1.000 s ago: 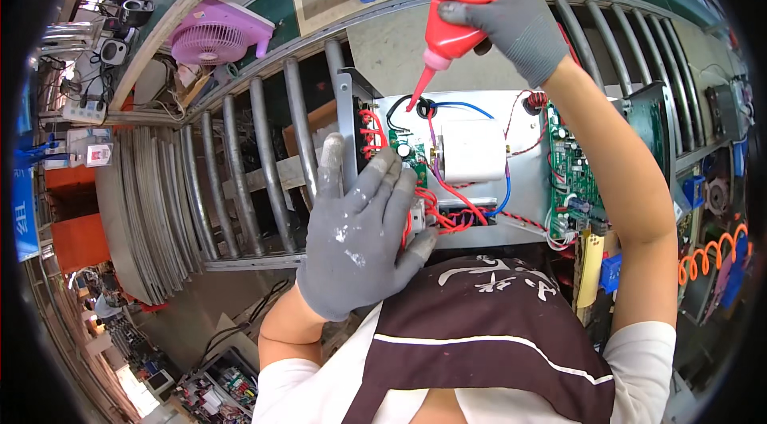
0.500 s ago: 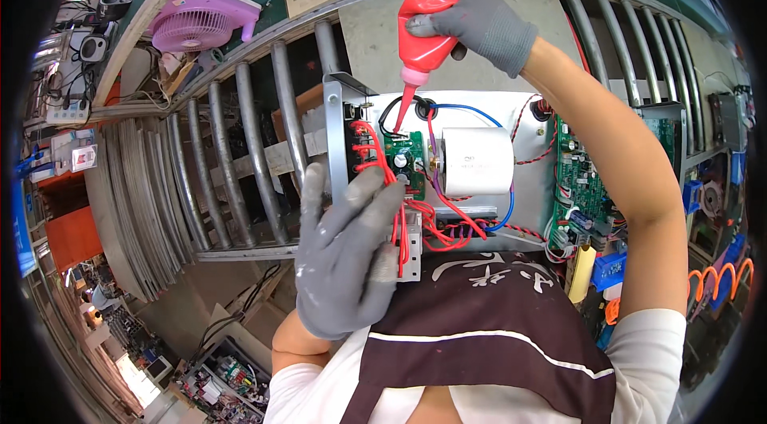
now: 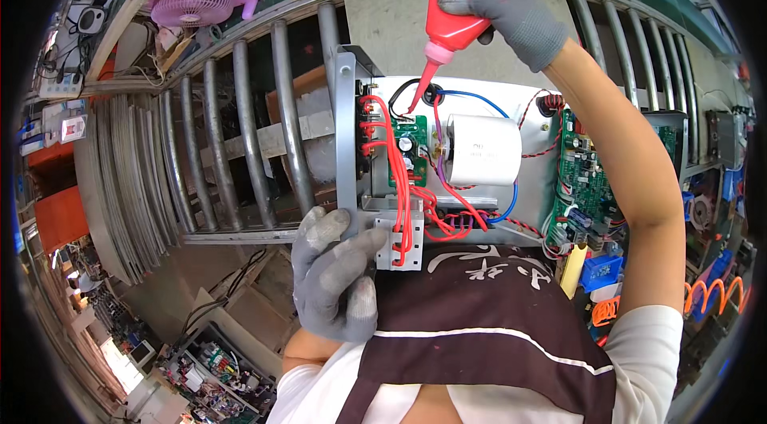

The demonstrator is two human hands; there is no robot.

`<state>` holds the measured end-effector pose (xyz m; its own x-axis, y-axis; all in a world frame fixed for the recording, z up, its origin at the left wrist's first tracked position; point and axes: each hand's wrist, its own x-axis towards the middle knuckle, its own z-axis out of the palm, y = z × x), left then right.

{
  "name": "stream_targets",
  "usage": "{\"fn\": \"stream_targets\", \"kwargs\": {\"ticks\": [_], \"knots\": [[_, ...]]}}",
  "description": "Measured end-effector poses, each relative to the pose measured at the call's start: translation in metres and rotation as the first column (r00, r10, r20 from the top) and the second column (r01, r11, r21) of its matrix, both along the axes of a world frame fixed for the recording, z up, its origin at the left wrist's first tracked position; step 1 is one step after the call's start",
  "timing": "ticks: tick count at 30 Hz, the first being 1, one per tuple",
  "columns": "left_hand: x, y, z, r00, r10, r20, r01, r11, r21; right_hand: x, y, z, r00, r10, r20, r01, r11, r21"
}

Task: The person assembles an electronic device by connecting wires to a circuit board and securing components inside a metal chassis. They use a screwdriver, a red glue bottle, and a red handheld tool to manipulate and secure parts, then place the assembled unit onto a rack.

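Observation:
My right hand (image 3: 511,13), in a grey glove, grips a red squeeze bottle (image 3: 457,17) tilted nozzle-down. Its thin nozzle (image 3: 424,87) points at the upper end of a small green circuit board (image 3: 409,133); whether the tip touches is too small to tell. My gloved left hand (image 3: 331,276) holds nothing, its fingers loosely bent and apart. Its fingertips are beside a light grey block (image 3: 386,253) where red wires (image 3: 397,184) run in. The board sits in a metal chassis (image 3: 346,132), next to a white cylinder (image 3: 485,150) with blue and purple wires.
A larger green circuit board (image 3: 587,176) lies at the chassis's right. Metal rollers (image 3: 289,116) flank the chassis. Further left are stacked grey sheets (image 3: 128,184) and a pink fan (image 3: 192,2). A blue bin (image 3: 601,272) and orange coiled hose (image 3: 715,296) are at right.
My left hand has drawn back toward me from the red wires, and its fingers have bent. The bottle still points at the board's upper end. The whole view has shifted slightly.

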<state>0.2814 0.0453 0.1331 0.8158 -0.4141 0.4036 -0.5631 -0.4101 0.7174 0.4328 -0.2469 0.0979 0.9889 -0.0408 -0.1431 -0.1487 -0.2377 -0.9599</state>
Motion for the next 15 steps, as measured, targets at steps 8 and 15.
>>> {"fn": "stream_targets", "kwargs": {"ticks": [8,15], "knots": [[0.001,0.001,-0.005,0.998,-0.015,0.056,0.012,0.999,0.052,-0.005,-0.001,-0.001,1.0,-0.003,0.03,0.005,0.999,-0.051],[0.0,-0.01,0.001,0.993,0.103,0.054,-0.103,0.995,0.002,-0.01,-0.002,-0.007,1.0,-0.015,0.022,0.015,1.0,-0.002]]}}
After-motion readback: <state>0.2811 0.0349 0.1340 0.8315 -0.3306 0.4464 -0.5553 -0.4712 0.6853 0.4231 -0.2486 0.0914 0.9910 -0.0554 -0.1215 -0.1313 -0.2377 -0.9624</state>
